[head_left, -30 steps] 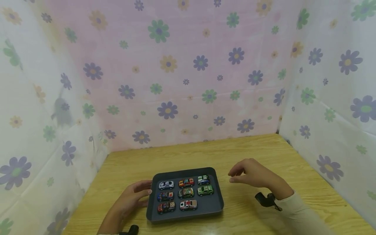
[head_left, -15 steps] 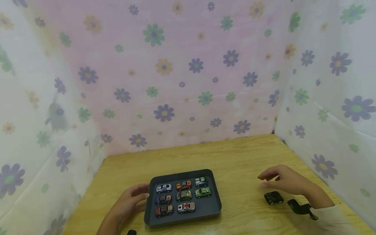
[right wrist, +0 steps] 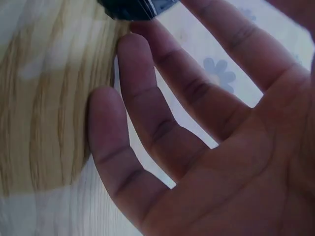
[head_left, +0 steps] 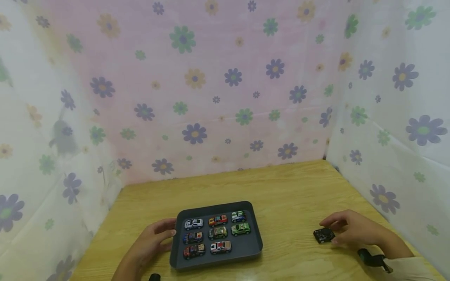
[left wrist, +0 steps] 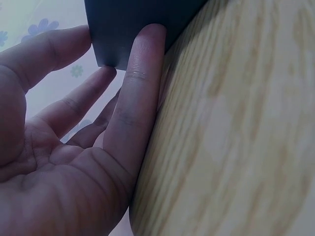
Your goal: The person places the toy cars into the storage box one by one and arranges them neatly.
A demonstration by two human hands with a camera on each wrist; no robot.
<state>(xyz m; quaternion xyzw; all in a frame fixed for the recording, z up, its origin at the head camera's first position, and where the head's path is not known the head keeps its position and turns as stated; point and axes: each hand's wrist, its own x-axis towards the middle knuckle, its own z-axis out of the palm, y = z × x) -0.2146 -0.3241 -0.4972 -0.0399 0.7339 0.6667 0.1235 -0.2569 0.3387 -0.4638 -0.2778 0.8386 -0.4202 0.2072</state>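
Note:
My left hand (head_left: 149, 242) rests against the left wall of a dark grey tray (head_left: 251, 249), its extended fingers touching the wall. In the left wrist view a fingertip (left wrist: 150, 39) lies on the tray's side (left wrist: 115, 34). Inside the tray, several small toy cars stand in rows, among them a white one (head_left: 193, 223), a red-and-yellow one (head_left: 218, 220) and a green one (head_left: 240, 229). On the table to the right, a black toy car (head_left: 323, 235) has my right hand (head_left: 362, 232) around it, index finger behind and thumb by its near right side. The right wrist view shows only part of this car (right wrist: 135, 7).
The tray stands on a wood-grain table (head_left: 281, 195). Flower-patterned sheets enclose it at the back (head_left: 218, 117), left (head_left: 52, 175) and right (head_left: 397, 164). A black wrist mount (head_left: 372, 259) sits on the right wrist, by a pale sleeve (head_left: 409, 269).
My right hand has moved right, away from beside the tray, and down to the black toy car, which came into sight from behind the wrist. My left hand stays at the tray.

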